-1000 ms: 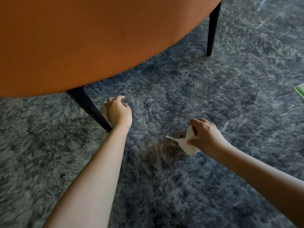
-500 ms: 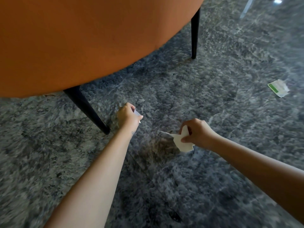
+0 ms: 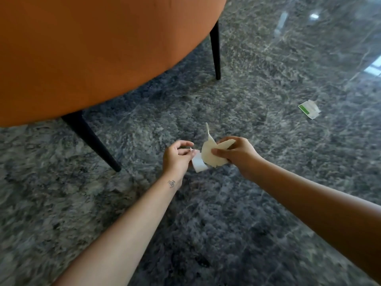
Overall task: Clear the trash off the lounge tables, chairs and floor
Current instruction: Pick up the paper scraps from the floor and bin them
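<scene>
Head view, forearms: both reach forward and down over the dark marbled floor (image 3: 206, 234), meeting low above it.
Left hand (image 3: 177, 156): fingers curled, thumb and fingertips pinching a small white slip (image 3: 199, 166), which hangs just under them.
Right hand (image 3: 237, 153): thumb and curled fingers clamped on a torn cream paper scrap (image 3: 211, 156); one thin strip of it pokes up past the fingertips.
Two scraps: touching or overlapping between the two sets of fingertips, both off the floor.
Floor under the fingers: no further litter shows there.
Near chair leg (image 3: 92, 141): black, slanted, well to the left of the left fingers.
Green-and-white wrapper (image 3: 309, 109): flat on the floor, well beyond and to the right of the right fingers, touched by neither hand.
Orange chair (image 3: 92, 48): fills the far left, above and behind the left fingers; its far leg (image 3: 215, 48) stands beyond both hands.
Done, as judged: two pieces collected and in hand.
Left, as judged: the wrapper needs picking up and the handful needs binning; no bin, table or chair seat is in view, so their state cannot be told.
</scene>
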Demonstrator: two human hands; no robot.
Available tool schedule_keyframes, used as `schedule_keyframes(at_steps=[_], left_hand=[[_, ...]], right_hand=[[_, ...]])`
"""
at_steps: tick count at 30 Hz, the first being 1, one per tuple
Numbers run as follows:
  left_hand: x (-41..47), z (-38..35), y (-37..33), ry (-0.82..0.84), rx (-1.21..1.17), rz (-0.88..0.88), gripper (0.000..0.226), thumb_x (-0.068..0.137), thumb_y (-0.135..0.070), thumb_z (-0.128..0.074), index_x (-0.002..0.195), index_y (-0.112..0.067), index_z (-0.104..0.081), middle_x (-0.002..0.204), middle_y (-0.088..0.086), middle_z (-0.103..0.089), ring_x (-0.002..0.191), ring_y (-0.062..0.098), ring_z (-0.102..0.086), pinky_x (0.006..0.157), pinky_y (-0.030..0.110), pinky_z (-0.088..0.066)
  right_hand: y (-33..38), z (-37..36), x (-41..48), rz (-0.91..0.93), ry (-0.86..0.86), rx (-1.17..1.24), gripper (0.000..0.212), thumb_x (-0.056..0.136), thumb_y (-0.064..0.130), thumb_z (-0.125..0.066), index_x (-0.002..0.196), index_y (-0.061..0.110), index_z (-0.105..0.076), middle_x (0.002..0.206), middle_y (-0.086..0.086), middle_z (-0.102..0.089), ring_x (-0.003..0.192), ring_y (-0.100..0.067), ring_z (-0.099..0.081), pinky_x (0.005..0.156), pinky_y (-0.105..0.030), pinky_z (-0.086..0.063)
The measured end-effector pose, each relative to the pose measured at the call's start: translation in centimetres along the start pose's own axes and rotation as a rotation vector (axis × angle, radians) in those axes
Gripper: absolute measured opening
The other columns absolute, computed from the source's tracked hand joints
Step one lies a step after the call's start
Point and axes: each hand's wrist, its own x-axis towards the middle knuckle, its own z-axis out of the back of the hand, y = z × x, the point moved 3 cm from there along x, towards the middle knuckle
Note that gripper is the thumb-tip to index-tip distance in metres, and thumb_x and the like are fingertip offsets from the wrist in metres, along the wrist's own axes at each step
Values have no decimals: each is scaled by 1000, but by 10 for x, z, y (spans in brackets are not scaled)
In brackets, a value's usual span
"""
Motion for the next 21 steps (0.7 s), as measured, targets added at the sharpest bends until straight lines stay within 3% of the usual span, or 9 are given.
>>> schedule_keyframes(at_steps=[4,7,10,15,18,21], left_hand=[[-15,-25,-14,123,-284,93,18,94,-4,-50,83,-15,-59,78,7,-65,62,15,-62,50,24,-53],[-24,-40,-23,222,-398,122,15,97,-10,-45,87,-14,-56,81,8,-63,64,14,-61,50,26,-53],[-36,-62,-29,203,-352,89,8,90,-9,-57,86,-16,-56,79,4,-64,57,10,-60,47,23,-51],[-45,-115,-28,157,-297,100,18,81,2,-66,81,-15,-59,79,3,-65,67,14,-59,57,25,-48],[-39,-142,-30,195,-270,76,22,79,7,-65,77,-14,-58,75,4,-64,62,13,-59,60,26,-49],[-19,-160,-39,208,-228,38,25,79,10,-64,74,-13,-56,74,4,-63,66,13,-60,66,28,-50]], right_hand=[[-2,8,-4,2,-20,37,18,74,1,-73,76,12,-60,73,-4,-61,71,-19,-58,63,-32,-47],[-1,20,-7,18,-68,20,19,74,2,-74,76,14,-60,73,-2,-62,69,-15,-59,58,-23,-51],[-3,38,-13,30,-141,-77,18,74,10,-77,79,13,-60,81,-7,-65,70,-18,-61,60,-28,-53],[-6,80,-22,137,-147,-426,24,79,21,-71,94,15,-54,85,1,-58,75,-12,-54,63,-21,-43],[-17,117,-22,149,-110,-509,26,80,20,-70,98,10,-53,79,7,-54,71,-9,-51,60,-13,-38],[-25,168,-7,120,-223,-531,23,81,20,-69,97,15,-54,78,8,-54,67,-6,-50,58,-8,-37]])
